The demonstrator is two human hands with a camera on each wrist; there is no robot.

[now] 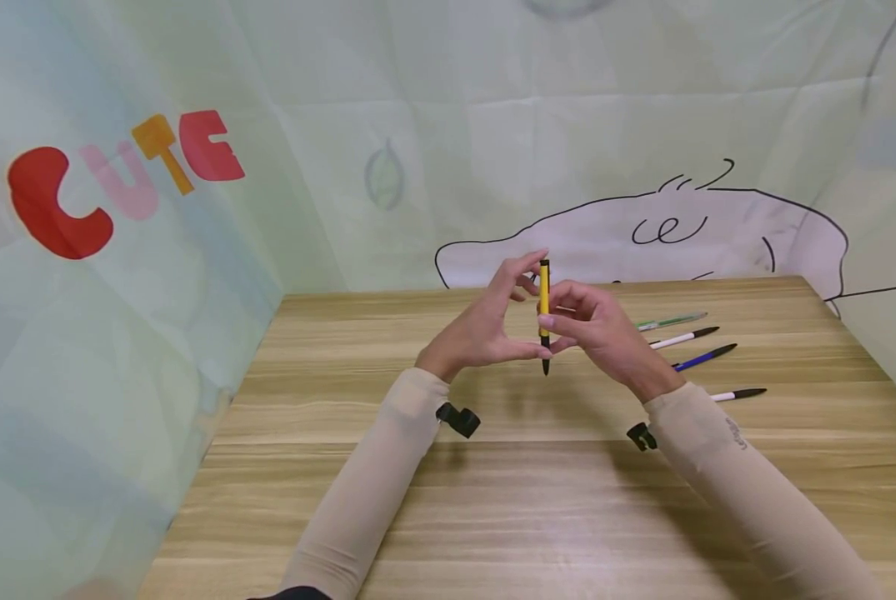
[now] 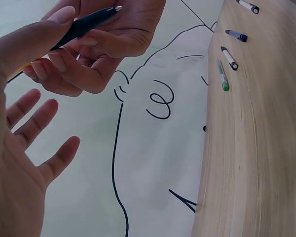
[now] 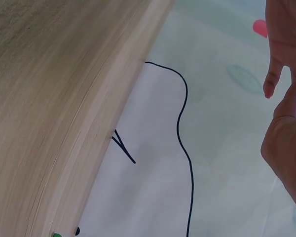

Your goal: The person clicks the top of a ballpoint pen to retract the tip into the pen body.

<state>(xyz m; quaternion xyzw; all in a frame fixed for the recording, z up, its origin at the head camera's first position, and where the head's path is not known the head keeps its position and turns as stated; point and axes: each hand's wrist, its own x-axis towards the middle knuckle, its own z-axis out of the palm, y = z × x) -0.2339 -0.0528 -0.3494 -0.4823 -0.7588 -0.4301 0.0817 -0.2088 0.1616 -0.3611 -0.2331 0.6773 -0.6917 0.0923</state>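
A yellow pen (image 1: 544,292) with a black grip and tip stands nearly upright above the table, point down. My right hand (image 1: 601,329) pinches its barrel between thumb and curled fingers. From the other side my left hand (image 1: 485,321) spans the pen, index fingertip at its top end and thumb against the black grip (image 2: 84,25). The other left fingers (image 2: 44,116) spread out and touch nothing. In the right wrist view both hands show only in part at the right edge, and the pen is out of sight.
On the wooden table (image 1: 342,467), right of the hands, lie a green pen (image 1: 673,321), a white pen (image 1: 685,338), a blue pen (image 1: 705,358) and a nearer white pen (image 1: 743,393). My right forearm partly covers them. A printed curtain (image 1: 417,108) hangs behind the table.
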